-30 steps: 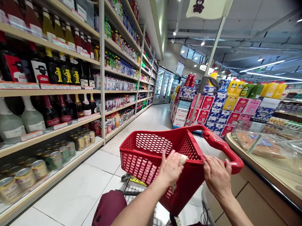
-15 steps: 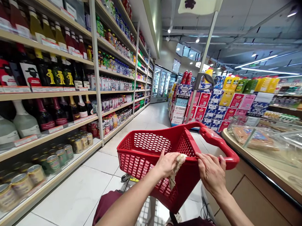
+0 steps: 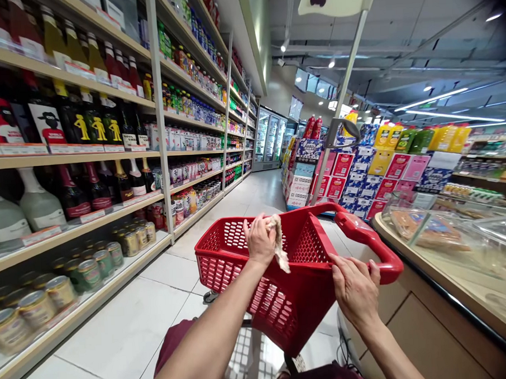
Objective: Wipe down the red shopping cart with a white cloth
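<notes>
A red plastic shopping cart (image 3: pixel 308 299) with perforated basket walls stands in front of me, its handle (image 3: pixel 385 248) on the right. My left hand (image 3: pixel 260 239) is closed around a cream-coloured cloth (image 3: pixel 280 247), which hangs down on the hand's right side. That hand is over the cart's near rim, by the basket opening. At the rim's corner near the handle, my right hand (image 3: pixel 357 294) grips the red edge, fingers laid over it and thumb raised. No goods show inside the basket.
Shelves (image 3: pixel 79 159) of bottles and cans line the left side. A display counter (image 3: pixel 450 292) with packaged food stands close on the right. Ahead are stacked drink cartons (image 3: pixel 340 177), a sign pole (image 3: pixel 341 104) and glass-door fridges (image 3: pixel 269 135). Pale floor tiles (image 3: pixel 116 324) run along the aisle.
My left hand has moved from the near rim, left and up, with the cloth, to the basket opening. My right hand has stayed at the rim's corner.
</notes>
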`<control>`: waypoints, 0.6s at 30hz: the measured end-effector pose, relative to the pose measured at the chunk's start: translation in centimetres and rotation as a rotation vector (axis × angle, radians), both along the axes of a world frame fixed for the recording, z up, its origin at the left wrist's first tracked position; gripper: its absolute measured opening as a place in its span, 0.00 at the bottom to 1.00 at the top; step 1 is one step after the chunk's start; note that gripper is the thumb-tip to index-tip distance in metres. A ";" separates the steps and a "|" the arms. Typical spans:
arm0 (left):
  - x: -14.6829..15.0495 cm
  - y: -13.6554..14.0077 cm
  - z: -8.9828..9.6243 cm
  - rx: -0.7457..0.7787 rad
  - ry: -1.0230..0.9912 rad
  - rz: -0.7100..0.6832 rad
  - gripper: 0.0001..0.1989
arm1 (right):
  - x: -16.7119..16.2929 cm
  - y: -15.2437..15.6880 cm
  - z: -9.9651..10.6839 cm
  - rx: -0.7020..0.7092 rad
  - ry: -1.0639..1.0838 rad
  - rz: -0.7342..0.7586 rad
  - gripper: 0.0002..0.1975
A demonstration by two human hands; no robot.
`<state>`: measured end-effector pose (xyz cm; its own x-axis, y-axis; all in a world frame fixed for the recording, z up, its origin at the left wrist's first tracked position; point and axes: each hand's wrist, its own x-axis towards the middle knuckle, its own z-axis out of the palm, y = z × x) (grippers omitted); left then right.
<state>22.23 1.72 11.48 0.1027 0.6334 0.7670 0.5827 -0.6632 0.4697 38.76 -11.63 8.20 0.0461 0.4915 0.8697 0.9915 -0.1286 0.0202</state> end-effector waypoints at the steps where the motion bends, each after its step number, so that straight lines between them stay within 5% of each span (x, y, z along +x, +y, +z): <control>1: 0.1 -0.2 0.1 0.036 0.056 -0.040 0.09 | -0.1 0.0 0.0 0.006 0.002 -0.003 0.18; 4: 0.3 -2.4 -1.4 0.068 0.270 -0.307 0.10 | -0.2 -0.1 0.1 0.001 -0.009 -0.003 0.17; 6: 0.2 -4.3 -3.0 -0.027 0.252 -0.358 0.09 | -0.2 -0.1 0.1 -0.010 -0.014 0.000 0.17; 11: 0.5 -5.7 -4.5 -0.163 0.193 -0.310 0.08 | -0.2 0.0 0.0 0.011 0.022 -0.031 0.17; 18: 3.5 -6.4 -5.0 -0.015 0.218 -0.256 0.13 | -0.4 0.2 0.2 0.030 0.028 -0.028 0.18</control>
